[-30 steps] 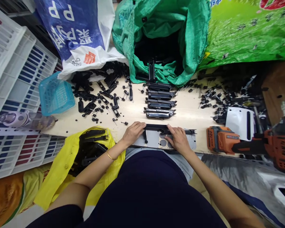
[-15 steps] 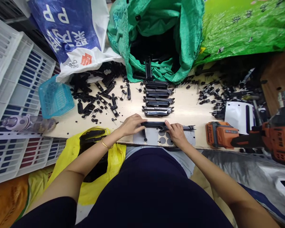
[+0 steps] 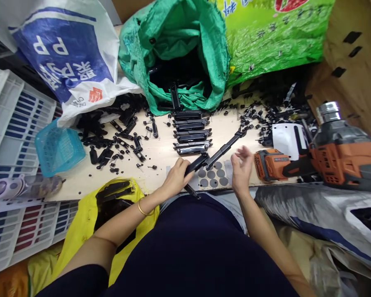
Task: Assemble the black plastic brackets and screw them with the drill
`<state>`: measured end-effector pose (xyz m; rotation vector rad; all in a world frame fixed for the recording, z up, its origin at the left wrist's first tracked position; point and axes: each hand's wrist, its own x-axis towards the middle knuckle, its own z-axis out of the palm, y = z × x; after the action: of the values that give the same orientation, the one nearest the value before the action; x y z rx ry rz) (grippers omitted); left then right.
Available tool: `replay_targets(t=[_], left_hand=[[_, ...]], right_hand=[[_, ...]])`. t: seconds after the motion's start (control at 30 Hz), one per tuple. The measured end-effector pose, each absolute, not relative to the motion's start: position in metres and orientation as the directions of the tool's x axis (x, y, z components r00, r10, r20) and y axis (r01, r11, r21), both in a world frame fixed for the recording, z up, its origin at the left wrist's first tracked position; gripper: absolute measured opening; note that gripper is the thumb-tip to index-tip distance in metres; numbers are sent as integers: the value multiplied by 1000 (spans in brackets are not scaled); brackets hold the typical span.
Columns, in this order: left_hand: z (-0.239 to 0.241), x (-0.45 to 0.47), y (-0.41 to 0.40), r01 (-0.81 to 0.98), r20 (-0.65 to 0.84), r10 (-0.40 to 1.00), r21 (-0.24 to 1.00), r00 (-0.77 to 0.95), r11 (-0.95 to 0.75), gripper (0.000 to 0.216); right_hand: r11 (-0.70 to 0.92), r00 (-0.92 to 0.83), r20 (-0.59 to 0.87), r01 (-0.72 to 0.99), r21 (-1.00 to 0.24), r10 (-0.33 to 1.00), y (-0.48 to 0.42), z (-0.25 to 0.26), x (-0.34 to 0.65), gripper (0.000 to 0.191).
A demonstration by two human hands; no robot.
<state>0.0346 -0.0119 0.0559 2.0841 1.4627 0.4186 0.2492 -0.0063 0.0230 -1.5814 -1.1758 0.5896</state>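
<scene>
My left hand (image 3: pixel 177 178) is closed around a black hinged bar (image 3: pixel 197 163) at the front of the bench. One jointed arm (image 3: pixel 225 149) of the bar points up and right, and a shorter piece hangs below my fingers. To the right, my right hand (image 3: pixel 242 168) is raised off the bar, fingers apart with nothing in them. Under the bar lies a grey plate with round discs (image 3: pixel 214 177). Behind it, several similar folded black bars (image 3: pixel 193 135) lie in a stacked row.
A green sack (image 3: pixel 173 37) stands at the back. Loose black parts (image 3: pixel 117 140) and small screws (image 3: pixel 253 111) scatter on both sides. An orange cordless power tool (image 3: pixel 348 152) sits at the right. A blue basket (image 3: pixel 60 148) and an open yellow bag (image 3: pixel 71 231) are at the left.
My right hand has let go of the bar and moved right. The bar has turned so its jointed arm swings out up and right. The whole view has shifted.
</scene>
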Motion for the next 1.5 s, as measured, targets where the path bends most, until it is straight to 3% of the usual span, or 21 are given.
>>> replay_targets(t=[0.07,0.13,0.23,0.3,0.4,0.47,0.57,0.67,0.87,0.93,1.07,1.13,1.27,1.33,1.5], left_hand=[[58,49,-26,674,-53,927,701,372,-231,12],[59,65,-38,636,-132,921,758,367,-145,16],[63,82,-49,658,-275,918,752,285,21,23],[67,85,-49,639,-295,918,766,263,63,26],[69,79,-39,475,-300,887,874,350,108,42],[68,76,-30,275,-343,847,930,406,244,58],[66,80,-20,0,-449,787,868,423,496,81],[67,89,-17,-127,-532,749,776,393,618,84],[70,91,-13,-104,-503,777,811,378,575,80],[65,89,-12,-96,-520,765,800,380,592,77],[54,93,-13,-167,-565,733,737,378,655,71],[51,96,-14,-195,-576,731,721,367,666,72],[49,97,-14,-211,-550,770,752,323,625,75],[48,95,-14,-214,-532,779,762,330,611,75],[45,89,-9,-242,-545,768,738,337,630,77]], right_hand=[[-93,353,-61,74,-993,934,-3,30,234,43],[-149,294,-176,-111,-983,939,3,37,218,45],[-121,289,-178,-203,-972,941,14,49,205,47],[-114,268,-173,-223,-968,948,18,56,205,47],[-98,244,-155,-232,-968,957,21,65,209,46],[-108,169,-150,-235,-966,974,20,70,210,45],[-154,105,-177,-202,-967,979,15,74,209,45],[-123,231,-147,-116,-986,962,8,74,203,44],[-32,431,-62,-76,-997,900,-2,68,191,39],[-50,405,-78,-80,-996,911,1,67,192,41],[-176,184,-186,-69,-982,965,11,65,197,46],[-180,209,-188,-56,-982,960,13,64,196,46],[-58,369,-55,-3,-998,928,8,67,190,39],[-31,347,-23,17,-999,938,9,69,191,40],[-111,210,-103,24,-994,972,17,70,191,44]])
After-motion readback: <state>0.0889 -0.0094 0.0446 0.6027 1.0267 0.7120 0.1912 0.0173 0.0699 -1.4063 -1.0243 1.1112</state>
